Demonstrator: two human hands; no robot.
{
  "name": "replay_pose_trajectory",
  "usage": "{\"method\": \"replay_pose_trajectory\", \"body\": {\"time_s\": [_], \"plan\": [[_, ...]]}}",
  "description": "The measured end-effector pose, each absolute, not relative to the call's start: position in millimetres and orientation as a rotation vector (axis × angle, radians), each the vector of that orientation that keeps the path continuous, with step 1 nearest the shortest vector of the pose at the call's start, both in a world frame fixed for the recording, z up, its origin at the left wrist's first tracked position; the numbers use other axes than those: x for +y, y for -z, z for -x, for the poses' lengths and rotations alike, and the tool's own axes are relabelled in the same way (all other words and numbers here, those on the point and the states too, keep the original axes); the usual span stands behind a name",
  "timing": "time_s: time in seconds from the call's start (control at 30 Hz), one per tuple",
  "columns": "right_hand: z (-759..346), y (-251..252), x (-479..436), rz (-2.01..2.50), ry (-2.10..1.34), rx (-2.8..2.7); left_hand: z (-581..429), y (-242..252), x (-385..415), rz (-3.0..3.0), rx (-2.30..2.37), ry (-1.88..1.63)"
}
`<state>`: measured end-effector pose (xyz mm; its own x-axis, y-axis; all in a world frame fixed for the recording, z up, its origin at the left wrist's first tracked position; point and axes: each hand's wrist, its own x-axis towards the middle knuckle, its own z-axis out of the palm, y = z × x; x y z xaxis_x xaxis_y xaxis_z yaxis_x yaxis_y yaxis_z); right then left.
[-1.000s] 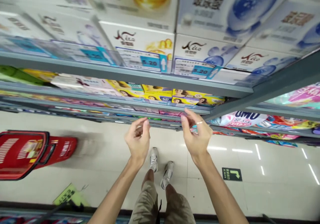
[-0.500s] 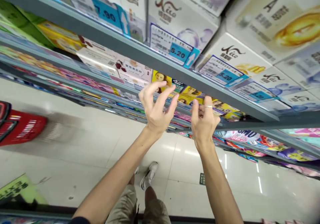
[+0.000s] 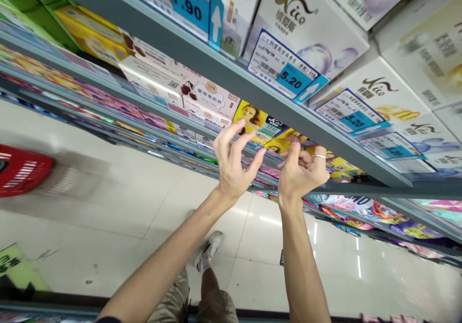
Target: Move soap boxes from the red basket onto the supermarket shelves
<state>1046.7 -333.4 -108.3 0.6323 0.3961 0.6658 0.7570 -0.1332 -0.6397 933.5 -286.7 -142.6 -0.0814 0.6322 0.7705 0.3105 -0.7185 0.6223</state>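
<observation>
My left hand (image 3: 234,161) is raised before the lower shelf, its fingers bent but spread, holding nothing. Just behind its fingertips stands a yellow soap box (image 3: 250,114) printed with a person's picture. To the right, my right hand (image 3: 301,176), with a ring on one finger, is curled at the front of more yellow boxes (image 3: 288,135). Its thumb points up and the other fingers fold in; what they grip, if anything, is hidden. A dark blue and teal box (image 3: 273,126) sits between the yellow ones. The hands are apart.
Above the hands runs a grey shelf edge (image 3: 216,70) with price tags (image 3: 294,80) and white soap boxes (image 3: 288,24). Pink-white cherry boxes (image 3: 209,99) stand left of the yellow ones. A red basket (image 3: 23,171) is on the floor at left. Packaged goods fill lower shelves.
The view has shifted closer to the shelf, its goods appearing larger. My right hand has turned and its fingers are more curled by the yellow boxes. My left hand stays spread.
</observation>
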Motion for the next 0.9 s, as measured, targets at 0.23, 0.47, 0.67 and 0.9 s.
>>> {"method": "replay_pose_trajectory", "body": {"time_s": [0.23, 0.47, 0.67, 0.9], "plan": [[-1051, 113, -320, 1.709, 0.569, -0.818, -939, 144, -291, -1.942, 0.978, -1.874], [-1063, 122, -318, 1.727, 0.740, -0.819, -949, 139, -296, -1.929, 0.939, -1.820], [-1067, 118, -322, 1.702, 0.715, -0.915, -960, 131, -296, -1.836, 0.857, -1.728], [-1055, 124, -319, 1.667, 0.572, -0.884, -972, 126, -296, -1.821, 0.865, -1.761]]}}
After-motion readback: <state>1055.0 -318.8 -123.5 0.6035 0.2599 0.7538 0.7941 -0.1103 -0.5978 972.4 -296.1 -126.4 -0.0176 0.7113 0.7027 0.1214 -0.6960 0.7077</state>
